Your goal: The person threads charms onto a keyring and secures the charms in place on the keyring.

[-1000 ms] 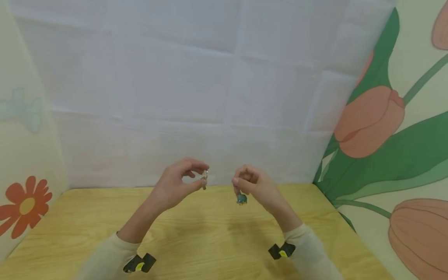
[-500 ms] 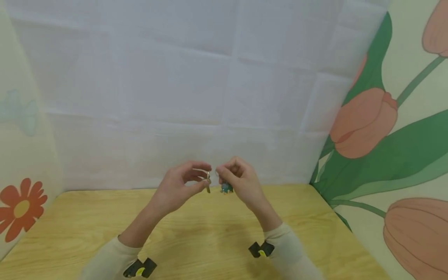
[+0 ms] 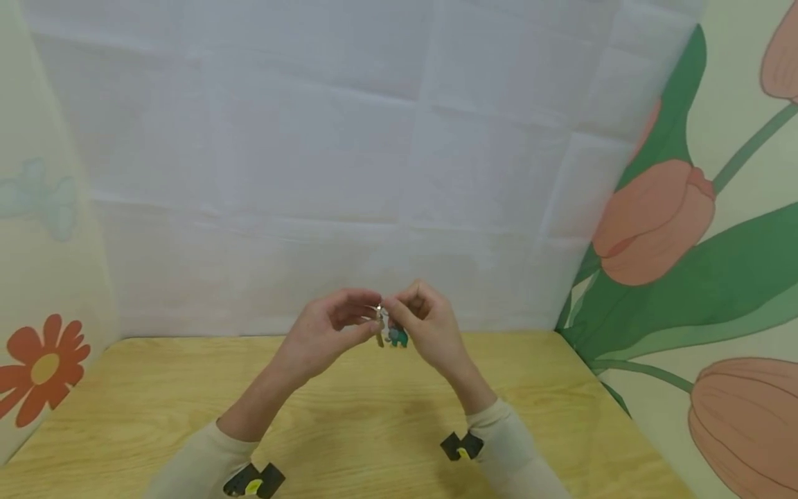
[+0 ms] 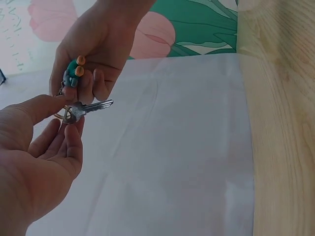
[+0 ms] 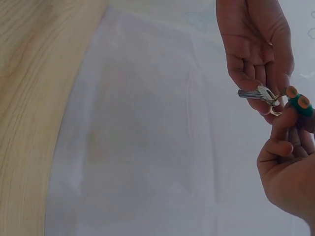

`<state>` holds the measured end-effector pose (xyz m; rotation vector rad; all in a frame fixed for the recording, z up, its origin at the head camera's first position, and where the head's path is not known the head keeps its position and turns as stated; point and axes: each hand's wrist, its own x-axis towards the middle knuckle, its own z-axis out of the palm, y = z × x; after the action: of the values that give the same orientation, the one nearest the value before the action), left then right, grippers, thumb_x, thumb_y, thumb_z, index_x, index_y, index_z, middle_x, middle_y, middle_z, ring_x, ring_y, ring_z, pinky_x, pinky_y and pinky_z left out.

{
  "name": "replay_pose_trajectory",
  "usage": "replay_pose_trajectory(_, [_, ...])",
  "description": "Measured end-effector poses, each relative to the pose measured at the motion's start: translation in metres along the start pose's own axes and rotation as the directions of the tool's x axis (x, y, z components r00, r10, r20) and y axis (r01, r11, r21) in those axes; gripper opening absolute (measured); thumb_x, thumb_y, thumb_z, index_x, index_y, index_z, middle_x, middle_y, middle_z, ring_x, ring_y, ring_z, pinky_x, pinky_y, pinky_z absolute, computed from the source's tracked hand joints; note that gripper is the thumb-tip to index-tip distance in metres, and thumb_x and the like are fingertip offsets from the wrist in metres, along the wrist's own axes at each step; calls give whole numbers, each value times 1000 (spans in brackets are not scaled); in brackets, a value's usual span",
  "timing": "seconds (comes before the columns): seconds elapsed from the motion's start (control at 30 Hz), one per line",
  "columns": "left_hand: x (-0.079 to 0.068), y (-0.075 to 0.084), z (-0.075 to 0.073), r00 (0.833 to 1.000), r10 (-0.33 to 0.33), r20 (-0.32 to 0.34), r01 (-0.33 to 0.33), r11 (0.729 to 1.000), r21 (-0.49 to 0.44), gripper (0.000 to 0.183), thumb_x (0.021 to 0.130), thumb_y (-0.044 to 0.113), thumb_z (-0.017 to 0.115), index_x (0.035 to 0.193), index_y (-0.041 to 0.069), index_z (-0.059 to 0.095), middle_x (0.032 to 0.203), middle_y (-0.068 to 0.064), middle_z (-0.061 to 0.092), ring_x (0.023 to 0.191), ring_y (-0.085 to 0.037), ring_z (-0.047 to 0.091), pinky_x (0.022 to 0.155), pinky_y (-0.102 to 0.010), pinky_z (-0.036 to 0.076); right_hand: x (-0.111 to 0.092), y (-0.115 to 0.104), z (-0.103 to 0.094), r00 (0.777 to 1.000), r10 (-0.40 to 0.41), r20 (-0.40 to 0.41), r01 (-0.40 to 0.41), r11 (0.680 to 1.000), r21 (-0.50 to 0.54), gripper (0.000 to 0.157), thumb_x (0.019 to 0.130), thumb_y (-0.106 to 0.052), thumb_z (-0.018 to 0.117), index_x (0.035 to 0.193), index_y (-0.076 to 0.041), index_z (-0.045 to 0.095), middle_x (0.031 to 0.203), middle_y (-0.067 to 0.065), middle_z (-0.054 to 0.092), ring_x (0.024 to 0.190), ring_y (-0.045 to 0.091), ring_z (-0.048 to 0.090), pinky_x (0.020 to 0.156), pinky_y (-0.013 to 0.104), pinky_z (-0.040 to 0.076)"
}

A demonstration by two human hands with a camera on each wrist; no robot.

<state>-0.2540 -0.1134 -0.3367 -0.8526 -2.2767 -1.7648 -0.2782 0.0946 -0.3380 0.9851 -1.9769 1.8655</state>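
Note:
My left hand (image 3: 321, 329) pinches a gold-coloured key ring (image 5: 276, 113) between thumb and fingertips. A silver key (image 4: 91, 109) hangs from that ring, its blade pointing away from the palm in the left wrist view. Close against it, my right hand (image 3: 433, 329) pinches the fitting of a small keychain charm (image 4: 73, 73), a green and grey figure with orange feet. A short chain runs from the charm to the fingertips. Both hands' fingertips meet at the ring, and the fingers partly hide where chain and ring come together.
Both hands are held above a wood-grain table (image 3: 361, 430). Behind it hangs a creased white cloth (image 3: 324, 152). A panel with printed tulips (image 3: 654, 222) stands on the right, and one with a red flower (image 3: 46, 367) on the left.
My right hand has moved left with the charm until its fingertips reach the key ring. The left hand has shifted slightly right, still holding the ring and key.

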Motion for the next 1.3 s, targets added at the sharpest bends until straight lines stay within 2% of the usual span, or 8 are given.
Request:
replay_pose_trajectory(0.3, [-1, 2, 0, 1000, -30, -1, 30, 999, -23, 35, 95, 26, 76, 128, 21, 66, 123, 3, 68, 107, -20, 66, 87, -40, 55, -1, 2, 1, 1000, -13, -4, 13, 1000, 18, 11, 100, -7, 66, 97, 2, 61, 79, 18, 65, 67, 19, 61, 59, 25, 49])
replay_pose_trajectory(0.53, [-2, 2, -1, 999, -53, -2, 52, 998, -47, 36, 93, 26, 78, 127, 19, 67, 121, 0, 69, 107, -21, 66, 87, -40, 55, -1, 2, 2, 1000, 1, -17, 0, 1000, 29, 12, 100, -6, 67, 96, 3, 60, 80, 20, 65, 67, 19, 61, 59, 25, 48])
replay_pose_trajectory(0.73, [-2, 3, 0, 997, -79, 16, 80, 992, -102, 36, 91, 27, 80, 125, 21, 69, 119, 0, 70, 106, -23, 67, 87, -42, 55, -1, 3, 1, 999, 25, -35, -23, 999, 42, 15, 100, -10, 68, 94, 1, 61, 81, 21, 66, 69, 19, 61, 60, 25, 49])
replay_pose_trajectory(0.87, [-1, 4, 0, 996, -79, 30, 83, 986, -144, 37, 92, 24, 80, 127, 18, 68, 120, -3, 70, 109, -24, 67, 89, -42, 54, -1, 4, 0, 999, 19, -40, -17, 999, 45, 16, 100, -12, 69, 95, 0, 61, 82, 23, 65, 69, 18, 61, 60, 25, 49])
replay_pose_trajectory(0.97, [-1, 4, 0, 996, -77, 53, 86, 977, -193, 38, 93, 22, 78, 129, 15, 67, 123, -5, 69, 112, -24, 66, 93, -42, 53, -1, 5, 0, 999, 0, -33, 1, 999, 47, 16, 100, -15, 69, 96, -1, 62, 83, 21, 66, 69, 18, 61, 61, 26, 50])
replay_pose_trajectory(1.17, [0, 0, 1, 994, -90, 59, 102, 968, -231, 35, 98, 33, 72, 128, 16, 68, 127, -4, 67, 117, -24, 63, 100, -44, 48, -2, 5, 0, 999, -40, -15, 40, 999, 30, 12, 101, -12, 67, 97, -2, 62, 83, 15, 68, 68, 19, 61, 60, 27, 50])
replay_pose_trajectory(1.3, [0, -4, 3, 992, -112, 59, 123, 954, -273, 35, 95, 31, 75, 125, 13, 68, 125, -7, 67, 117, -25, 64, 99, -41, 49, -3, 4, 3, 999, -52, -4, 52, 999, -4, 12, 101, -10, 66, 98, 1, 61, 85, 12, 69, 66, 18, 60, 60, 27, 49])
